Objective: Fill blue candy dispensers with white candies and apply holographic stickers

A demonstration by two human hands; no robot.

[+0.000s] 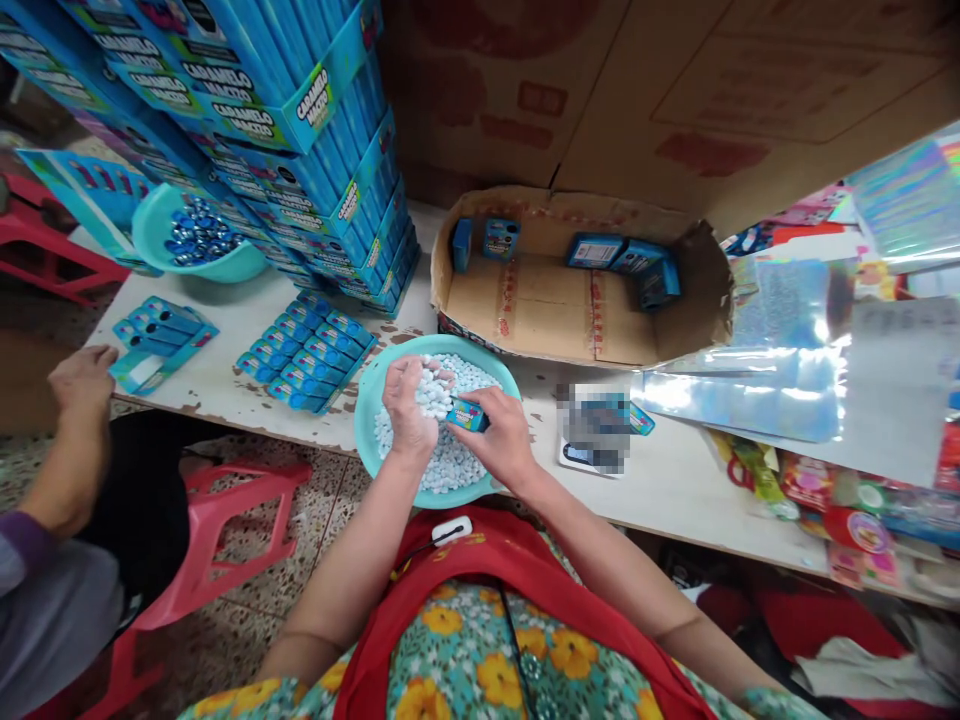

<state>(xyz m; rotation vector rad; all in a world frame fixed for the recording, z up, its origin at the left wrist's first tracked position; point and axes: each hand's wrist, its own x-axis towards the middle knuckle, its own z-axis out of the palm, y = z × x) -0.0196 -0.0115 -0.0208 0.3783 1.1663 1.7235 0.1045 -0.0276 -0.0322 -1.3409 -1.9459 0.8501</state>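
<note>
- The left hand (411, 408) was cupped, its fingers curled around a heap of small, pale, rounded candies (433, 392), above a round turquoise plastic basin (363, 420).
- The right hand (504, 432) gripped a small blue cardboard box (466, 415) printed "Caramelo Macizo", between thumb and fingers; the box was just beside the heap in the left palm, over the basin.
- More of the same pale candies filled much of the basin, which stood near the front edge of a worn white counter (675, 485).
- Just behind the basin was an open brown cardboard carton (555, 290), with several blue boxes (595, 250) along its inner walls.
- To the right of the basin lay a small white device with a display (567, 462), partly obscured by pixelation.
- On the left stood a tall stack of blue display cartons (247, 110); in front of it, rows of blue packs (307, 350) sat in a tray.
- Farther left, a co-worker's hand (84, 385) was near a second blue tray (154, 370); behind that tray, a turquoise bowl (150, 235) held shiny blue-wrapped sweets (196, 235).
</note>
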